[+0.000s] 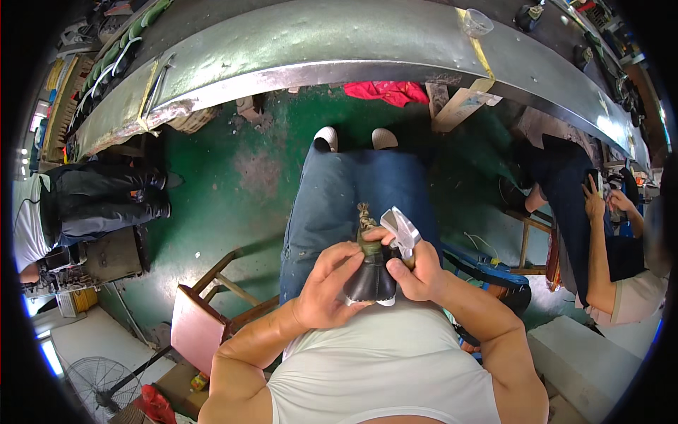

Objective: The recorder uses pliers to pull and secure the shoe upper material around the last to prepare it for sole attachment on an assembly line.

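In front of my belly, above my lap, I hold a black and olive leather shoe upper (pixel 369 281) with pale patches along its lower edge. A knotted brown cord (pixel 364 214) stands out from its far end. My left hand (pixel 328 279) is closed around its left side, fingers pressed on the olive part. My right hand (pixel 420 272) is closed on a hammer (pixel 401 232), its broad silver head pointing up and away from me. A finger of that hand reaches across to the upper's olive part. The hammer's handle is mostly hidden in my palm.
Beyond my feet a long metal-topped bench (pixel 304 53) curves across, with a clear plastic cup (pixel 477 25) on it. A pink-seated chair (pixel 200 328) stands left, a fan (pixel 104 381) behind it. One person (pixel 106 201) is at left; another (pixel 607 233) works at right. Red cloth (pixel 387 92) lies under the bench.
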Demonstrator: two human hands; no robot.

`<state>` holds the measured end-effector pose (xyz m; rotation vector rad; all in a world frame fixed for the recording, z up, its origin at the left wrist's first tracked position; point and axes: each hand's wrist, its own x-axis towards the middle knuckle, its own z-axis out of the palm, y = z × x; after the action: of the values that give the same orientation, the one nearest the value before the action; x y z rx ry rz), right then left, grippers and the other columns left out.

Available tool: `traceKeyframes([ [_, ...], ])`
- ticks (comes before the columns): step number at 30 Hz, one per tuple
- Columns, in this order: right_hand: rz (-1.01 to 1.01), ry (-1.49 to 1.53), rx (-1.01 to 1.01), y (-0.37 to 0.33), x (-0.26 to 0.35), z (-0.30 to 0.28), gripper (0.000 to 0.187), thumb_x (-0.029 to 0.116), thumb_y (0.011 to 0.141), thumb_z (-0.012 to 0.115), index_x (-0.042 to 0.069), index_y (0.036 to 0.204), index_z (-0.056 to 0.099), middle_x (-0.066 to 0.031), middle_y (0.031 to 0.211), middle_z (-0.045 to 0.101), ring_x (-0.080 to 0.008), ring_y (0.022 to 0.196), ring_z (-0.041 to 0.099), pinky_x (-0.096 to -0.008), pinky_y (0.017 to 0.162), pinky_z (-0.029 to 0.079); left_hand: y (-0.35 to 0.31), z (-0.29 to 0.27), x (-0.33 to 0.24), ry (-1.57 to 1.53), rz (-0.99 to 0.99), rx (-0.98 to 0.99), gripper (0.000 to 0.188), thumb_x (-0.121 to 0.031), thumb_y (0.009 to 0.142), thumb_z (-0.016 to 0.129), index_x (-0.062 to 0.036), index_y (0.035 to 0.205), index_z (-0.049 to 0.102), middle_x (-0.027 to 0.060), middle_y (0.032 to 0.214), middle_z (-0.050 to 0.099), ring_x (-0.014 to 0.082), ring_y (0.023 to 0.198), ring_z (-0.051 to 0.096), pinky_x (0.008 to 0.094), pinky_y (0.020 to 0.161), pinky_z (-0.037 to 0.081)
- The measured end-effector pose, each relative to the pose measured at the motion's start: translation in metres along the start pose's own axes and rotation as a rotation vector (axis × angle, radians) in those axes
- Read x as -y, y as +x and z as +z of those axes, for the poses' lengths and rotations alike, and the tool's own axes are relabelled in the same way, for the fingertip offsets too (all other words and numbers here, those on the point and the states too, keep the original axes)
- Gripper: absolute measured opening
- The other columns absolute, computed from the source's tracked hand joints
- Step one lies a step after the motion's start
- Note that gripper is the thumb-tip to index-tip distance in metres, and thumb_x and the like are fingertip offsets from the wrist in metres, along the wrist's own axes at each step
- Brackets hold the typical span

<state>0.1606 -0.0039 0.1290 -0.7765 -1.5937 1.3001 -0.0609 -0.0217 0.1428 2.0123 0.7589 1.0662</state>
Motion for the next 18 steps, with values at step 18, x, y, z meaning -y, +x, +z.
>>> traceKeyframes([
  [18, 0.192, -0.122, -0.168, 0.038, -0.019, -0.008, 0.027, 0.024, 0.102, 0.054, -0.001, 0.113, 0.056, -0.0151, 0.100, 0.071, -0.0252, 0.091, 0.071, -0.0344, 0.082, 0.054, -0.024, 0.039, 0.053, -0.075, -0.365, -0.135, 0.100, -0.012, 0.069, 0.090, -0.0003, 0.148, 0.030, 0.0265, 0.140, 0.044, 0.0425, 0.129, 0.049, 0.0424, 0.109, 0.042],
])
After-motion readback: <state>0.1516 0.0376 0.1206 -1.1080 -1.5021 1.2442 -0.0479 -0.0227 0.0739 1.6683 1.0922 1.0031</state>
